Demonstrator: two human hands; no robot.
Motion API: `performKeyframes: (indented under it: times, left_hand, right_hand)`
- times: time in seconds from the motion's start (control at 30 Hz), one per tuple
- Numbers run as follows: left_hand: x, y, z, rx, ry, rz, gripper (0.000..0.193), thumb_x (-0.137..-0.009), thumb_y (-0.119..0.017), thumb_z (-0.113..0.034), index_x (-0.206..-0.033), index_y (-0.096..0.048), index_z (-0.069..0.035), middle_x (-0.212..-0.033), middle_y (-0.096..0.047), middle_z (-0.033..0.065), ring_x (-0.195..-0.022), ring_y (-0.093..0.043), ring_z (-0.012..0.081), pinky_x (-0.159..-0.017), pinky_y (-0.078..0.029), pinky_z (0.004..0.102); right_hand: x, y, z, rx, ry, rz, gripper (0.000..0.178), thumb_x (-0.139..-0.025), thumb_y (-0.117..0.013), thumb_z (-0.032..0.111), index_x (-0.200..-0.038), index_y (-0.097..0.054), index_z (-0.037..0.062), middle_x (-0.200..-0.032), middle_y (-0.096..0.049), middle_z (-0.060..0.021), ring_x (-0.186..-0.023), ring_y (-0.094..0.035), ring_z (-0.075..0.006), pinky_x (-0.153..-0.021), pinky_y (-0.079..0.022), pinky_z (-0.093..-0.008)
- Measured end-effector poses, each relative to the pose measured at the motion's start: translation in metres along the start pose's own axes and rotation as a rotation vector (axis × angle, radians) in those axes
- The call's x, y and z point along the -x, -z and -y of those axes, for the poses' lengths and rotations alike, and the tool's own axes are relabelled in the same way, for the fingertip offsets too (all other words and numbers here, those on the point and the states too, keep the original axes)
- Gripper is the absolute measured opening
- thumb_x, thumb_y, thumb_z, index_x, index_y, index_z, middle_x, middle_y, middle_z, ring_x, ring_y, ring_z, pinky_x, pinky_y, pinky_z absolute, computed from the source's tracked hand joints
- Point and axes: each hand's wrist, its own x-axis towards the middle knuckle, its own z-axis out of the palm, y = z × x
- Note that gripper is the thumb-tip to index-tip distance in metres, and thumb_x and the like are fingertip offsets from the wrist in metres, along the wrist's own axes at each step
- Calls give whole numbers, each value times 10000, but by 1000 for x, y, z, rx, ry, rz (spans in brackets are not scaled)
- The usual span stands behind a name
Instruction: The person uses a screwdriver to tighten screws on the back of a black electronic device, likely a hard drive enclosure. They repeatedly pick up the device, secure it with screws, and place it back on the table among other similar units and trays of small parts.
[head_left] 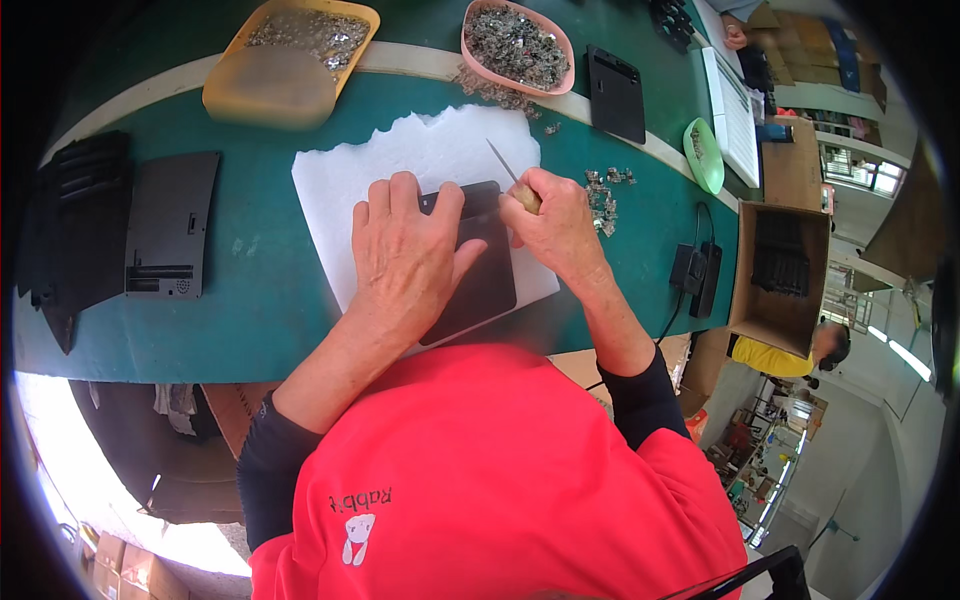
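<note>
A flat black plastic panel (478, 285) with rounded corners lies on a white padded sheet (335, 190) in front of me. My left hand (400, 250) presses palm down on the panel, fingers spread toward its far edge. At the panel's far right corner, my right hand (560, 220) is closed around the yellowish handle of a pointed metal tool (526, 198). The tool's thin shaft points up and to the left, away from the panel. Small shiny metal parts (602, 203) lie loose on the green table (255, 270) beside my right hand.
Far across stand a yellow tray (368, 22) and a pink bowl (568, 52), both holding small metal parts. Dark panels (170, 225) lie left; another black panel (615, 95) lies far right. A green bowl (708, 165), black adapter (705, 280) and cardboard box (770, 325) are right.
</note>
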Motion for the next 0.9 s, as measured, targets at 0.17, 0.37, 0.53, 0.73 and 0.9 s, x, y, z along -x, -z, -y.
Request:
performKeyframes:
  times: [0.17,0.37,0.53,0.73,0.9]
  left_hand:
    - [0,-2,2,15,-10,-4,534,-683,-837,-303,-1117,-608,-95,-1012,-520,128,-958,-493,293,-776,-409,406]
    - [0,-2,4,28,-12,-9,537,-674,-839,-305,-1110,-605,-97,-1005,-522,125,-960,-489,291,-763,-394,405]
    - [0,-4,5,36,-15,-19,537,-673,-839,-302,-1111,-605,-95,-1006,-521,125,-958,-489,290,-764,-393,403]
    - [2,-4,7,44,-12,-21,542,-689,-830,-318,-1130,-609,-93,-1025,-525,128,-968,-489,292,-774,-394,404]
    - [3,-5,7,29,-29,-24,558,-703,-820,-332,-1162,-607,-96,-1050,-522,125,-970,-488,295,-788,-392,409]
  right_hand:
    - [-2,-4,6,122,36,-37,187,-829,-631,134,-769,-587,-38,-570,-600,-106,-508,-662,-202,-503,-510,-320]
    - [2,-11,13,123,-11,-85,211,-803,-642,166,-756,-575,-29,-708,-621,-251,-706,-624,-450,-646,-493,-491]
    - [3,-11,14,116,-25,-83,202,-812,-645,150,-780,-559,-30,-701,-618,-249,-686,-621,-447,-630,-491,-492]
    - [-7,4,24,-71,-184,126,179,-840,-658,137,-858,-578,-22,-637,-616,-154,-517,-629,-248,-505,-501,-369]
    - [-16,13,4,-267,-269,300,191,-840,-680,157,-926,-615,0,-611,-591,-49,-481,-558,-119,-452,-457,-288]
